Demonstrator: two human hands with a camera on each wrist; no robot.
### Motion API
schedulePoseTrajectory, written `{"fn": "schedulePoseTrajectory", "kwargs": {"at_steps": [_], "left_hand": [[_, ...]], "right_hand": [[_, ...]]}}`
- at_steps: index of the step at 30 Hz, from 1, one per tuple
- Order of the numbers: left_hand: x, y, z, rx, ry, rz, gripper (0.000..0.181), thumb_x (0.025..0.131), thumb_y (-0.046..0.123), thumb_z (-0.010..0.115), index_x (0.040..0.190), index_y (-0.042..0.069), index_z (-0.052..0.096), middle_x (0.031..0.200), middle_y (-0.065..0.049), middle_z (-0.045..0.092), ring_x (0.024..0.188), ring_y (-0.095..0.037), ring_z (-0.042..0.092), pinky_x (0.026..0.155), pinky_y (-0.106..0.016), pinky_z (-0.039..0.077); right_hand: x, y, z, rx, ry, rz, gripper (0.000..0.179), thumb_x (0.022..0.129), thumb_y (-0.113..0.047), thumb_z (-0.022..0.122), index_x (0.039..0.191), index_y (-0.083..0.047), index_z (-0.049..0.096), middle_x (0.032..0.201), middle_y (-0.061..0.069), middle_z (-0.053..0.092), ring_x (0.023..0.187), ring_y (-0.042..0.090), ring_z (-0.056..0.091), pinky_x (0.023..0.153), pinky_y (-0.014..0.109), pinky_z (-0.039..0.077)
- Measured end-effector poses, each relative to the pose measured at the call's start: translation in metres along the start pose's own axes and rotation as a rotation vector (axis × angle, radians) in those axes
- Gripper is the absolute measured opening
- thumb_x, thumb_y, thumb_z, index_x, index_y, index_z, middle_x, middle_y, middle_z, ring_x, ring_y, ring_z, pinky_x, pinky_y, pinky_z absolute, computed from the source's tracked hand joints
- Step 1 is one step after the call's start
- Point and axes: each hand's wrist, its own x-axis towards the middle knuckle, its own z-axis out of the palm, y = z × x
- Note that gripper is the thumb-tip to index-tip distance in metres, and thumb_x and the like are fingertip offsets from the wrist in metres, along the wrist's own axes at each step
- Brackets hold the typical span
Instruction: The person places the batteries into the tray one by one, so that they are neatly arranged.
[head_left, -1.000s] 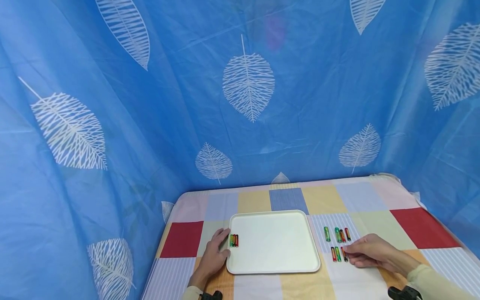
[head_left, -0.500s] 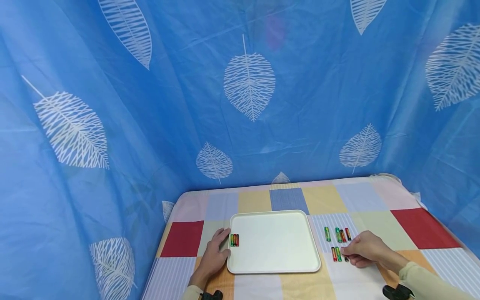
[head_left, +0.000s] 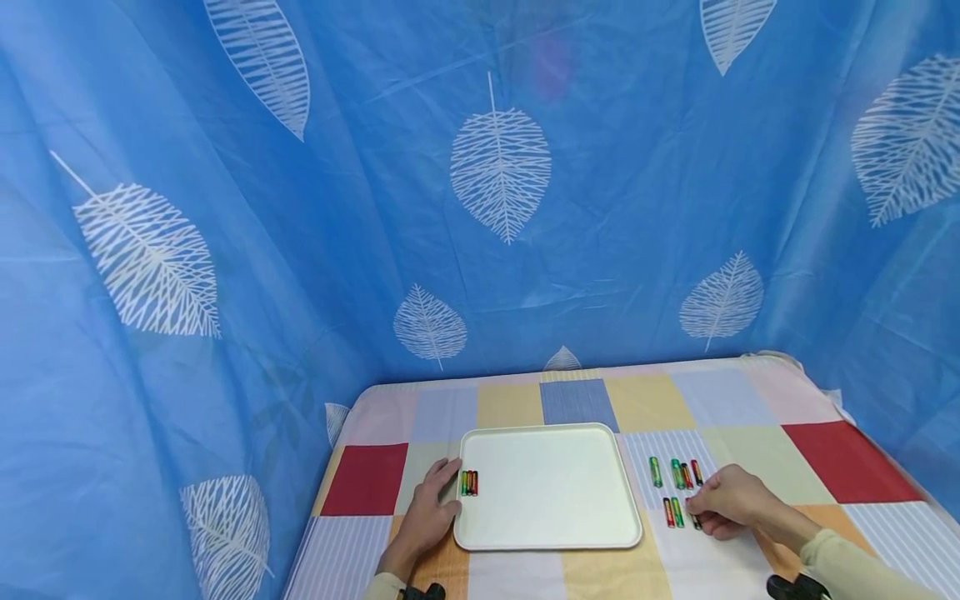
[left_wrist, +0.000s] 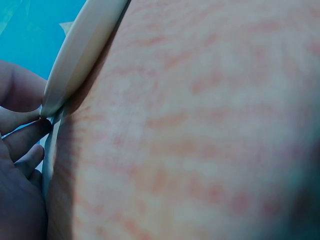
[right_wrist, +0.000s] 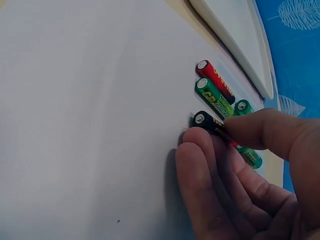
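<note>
My right hand (head_left: 731,502) pinches a black and red battery (right_wrist: 202,119) between thumb and fingers, low over the cloth at the right. Just left of it lie a red battery (head_left: 669,512) and a green battery (head_left: 678,512) side by side. My left hand (head_left: 426,518) rests at the left edge of a white tray (head_left: 551,492), fingertips touching its rim in the left wrist view. Inside the tray, against that same edge, a short row of green and red batteries (head_left: 469,483) lies lined up.
Behind the near batteries lies a far row with a green battery (head_left: 656,472), another green battery (head_left: 677,474) and two red ones. A patchwork cloth (head_left: 510,404) covers the table. A blue leaf-print curtain (head_left: 600,250) hangs behind and at the sides.
My right thumb and fingers have closed further over the black and red battery, hiding more of it. The left hand and the tray stay where they were.
</note>
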Motion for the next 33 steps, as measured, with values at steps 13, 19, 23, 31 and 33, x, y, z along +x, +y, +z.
{"fn": "schedulePoseTrajectory", "kwargs": {"at_steps": [13, 19, 23, 31, 33], "left_hand": [[0.001, -0.003, 0.001, 0.000, 0.004, 0.017, 0.073, 0.089, -0.002, 0.065, 0.161, 0.004, 0.054, 0.170, -0.030, 0.039, 0.157, -0.057, 0.037, 0.124, -0.079, 0.027], [0.001, -0.003, 0.002, -0.001, 0.010, 0.004, 0.071, 0.091, 0.000, 0.065, 0.161, 0.005, 0.054, 0.170, -0.029, 0.040, 0.157, -0.056, 0.037, 0.124, -0.079, 0.026], [0.000, -0.002, 0.001, -0.001, 0.007, 0.007, 0.072, 0.090, 0.000, 0.065, 0.160, 0.005, 0.054, 0.170, -0.030, 0.039, 0.156, -0.057, 0.037, 0.124, -0.081, 0.025], [0.000, -0.001, 0.001, -0.003, 0.008, 0.005, 0.072, 0.090, -0.001, 0.065, 0.161, 0.004, 0.054, 0.170, -0.030, 0.039, 0.157, -0.057, 0.036, 0.124, -0.080, 0.025], [0.000, -0.001, 0.001, -0.007, 0.010, -0.004, 0.072, 0.090, 0.000, 0.065, 0.161, 0.005, 0.054, 0.171, -0.029, 0.039, 0.157, -0.057, 0.036, 0.124, -0.080, 0.025]], "right_hand": [[0.000, 0.014, -0.019, 0.196, -0.206, -0.070, 0.019, 0.101, -0.011, 0.067, 0.104, 0.006, 0.075, 0.079, 0.005, 0.075, 0.068, 0.010, 0.072, 0.066, 0.027, 0.064], [-0.001, 0.018, -0.031, 0.321, -0.318, -0.084, 0.025, 0.105, -0.014, 0.066, 0.111, 0.008, 0.075, 0.085, 0.007, 0.079, 0.073, 0.010, 0.076, 0.073, 0.027, 0.066], [-0.002, 0.016, -0.036, 0.364, -0.335, -0.072, 0.026, 0.106, -0.016, 0.067, 0.114, 0.008, 0.075, 0.091, 0.008, 0.081, 0.077, 0.012, 0.077, 0.076, 0.028, 0.066], [-0.003, 0.006, -0.038, 0.374, -0.344, -0.070, 0.028, 0.107, -0.017, 0.067, 0.118, 0.008, 0.074, 0.097, 0.009, 0.081, 0.080, 0.014, 0.079, 0.079, 0.030, 0.067], [-0.004, 0.003, -0.037, 0.380, -0.352, -0.086, 0.028, 0.107, -0.016, 0.067, 0.118, 0.008, 0.074, 0.097, 0.009, 0.081, 0.081, 0.013, 0.079, 0.079, 0.030, 0.067]]}}
